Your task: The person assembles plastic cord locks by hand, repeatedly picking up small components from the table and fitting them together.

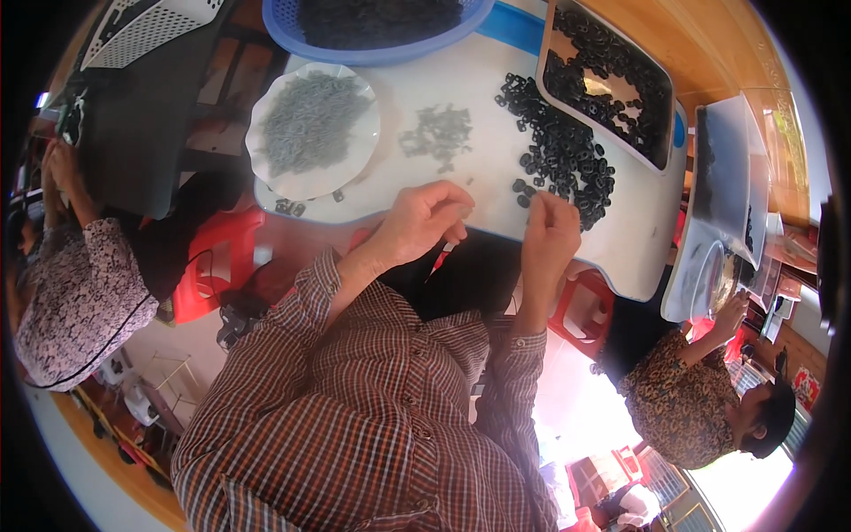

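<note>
Black rubber rings (567, 160), small and loosely heaped, spread across the right-centre of the frame on a white tabletop (479, 97) with a blue edge, and the nearest rings lie just beyond the person's right hand. Nearest the camera, filling the lower middle of the frame, is the person's brown-and-white checked shirt (372, 408), both sleeves reaching up toward the table's near rim. At that rim the left hand (424, 222) is curled into a loose fist, fingertips drawn together; whether it pinches anything cannot be told. Just to its right the right hand (550, 232) is also closed, thumb against fingertips at the edge of the ring pile, and any piece between them is too small to see. Beyond the left hand, a small scatter of grey metal clips (436, 133) lies bare on the table. Farther to the upper left sits a white scalloped plate (266, 168) heaped with more of the grey clips. At the upper right a metal tray (548, 53) holds more black rings, and at the top edge a blue plastic basket (292, 40) holds dark pieces. Other people sit at the left and lower right of the frame.
</note>
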### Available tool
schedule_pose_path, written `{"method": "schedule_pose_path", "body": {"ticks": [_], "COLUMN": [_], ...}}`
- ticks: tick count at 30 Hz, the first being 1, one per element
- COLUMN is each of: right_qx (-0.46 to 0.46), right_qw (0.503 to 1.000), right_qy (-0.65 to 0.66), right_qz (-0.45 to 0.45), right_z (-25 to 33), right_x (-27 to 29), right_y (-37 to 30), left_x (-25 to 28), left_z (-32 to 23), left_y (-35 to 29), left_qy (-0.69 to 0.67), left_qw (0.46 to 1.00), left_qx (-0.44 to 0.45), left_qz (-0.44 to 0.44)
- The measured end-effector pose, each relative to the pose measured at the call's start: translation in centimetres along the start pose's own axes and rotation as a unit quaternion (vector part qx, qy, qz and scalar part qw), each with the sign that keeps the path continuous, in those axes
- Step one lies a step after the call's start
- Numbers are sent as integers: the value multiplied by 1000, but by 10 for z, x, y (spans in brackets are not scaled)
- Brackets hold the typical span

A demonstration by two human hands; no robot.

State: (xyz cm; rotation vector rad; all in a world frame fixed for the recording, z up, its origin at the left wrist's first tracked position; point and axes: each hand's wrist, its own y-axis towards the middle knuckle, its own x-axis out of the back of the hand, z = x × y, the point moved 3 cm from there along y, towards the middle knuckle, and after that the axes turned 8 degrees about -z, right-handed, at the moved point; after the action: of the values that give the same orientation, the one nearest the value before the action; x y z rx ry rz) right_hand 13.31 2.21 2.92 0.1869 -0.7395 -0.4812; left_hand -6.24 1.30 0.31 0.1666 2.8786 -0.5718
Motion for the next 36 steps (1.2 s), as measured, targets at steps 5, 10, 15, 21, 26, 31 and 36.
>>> {"method": "schedule_pose_path", "body": {"ticks": [5,10,15,21,26,31,36], "right_qx": [50,-9,-15,54,-31,-116,-31], "right_qw": [996,999,999,996,997,988,996], "right_qy": [-67,-12,-7,-53,41,103,49], "right_qz": [24,48,38,45,52,23,72], "right_z": [7,2,3,12,3,-1,5], "right_x": [-12,-8,-6,-17,-12,-11,-14], "right_y": [2,2,2,-2,0,-1,1], "left_x": [-3,-5,-7,-8,-7,-6,-6], "left_z": [6,6,3,7,5,6,6], "left_y": [2,3,3,4,3,2,2], "left_qy": [-11,-40,-51,-27,-22,-12,-17], "left_qw": [999,999,998,998,999,999,999], "left_qx": [22,24,30,42,31,34,34], "left_qz": [23,22,15,33,28,33,29]}}
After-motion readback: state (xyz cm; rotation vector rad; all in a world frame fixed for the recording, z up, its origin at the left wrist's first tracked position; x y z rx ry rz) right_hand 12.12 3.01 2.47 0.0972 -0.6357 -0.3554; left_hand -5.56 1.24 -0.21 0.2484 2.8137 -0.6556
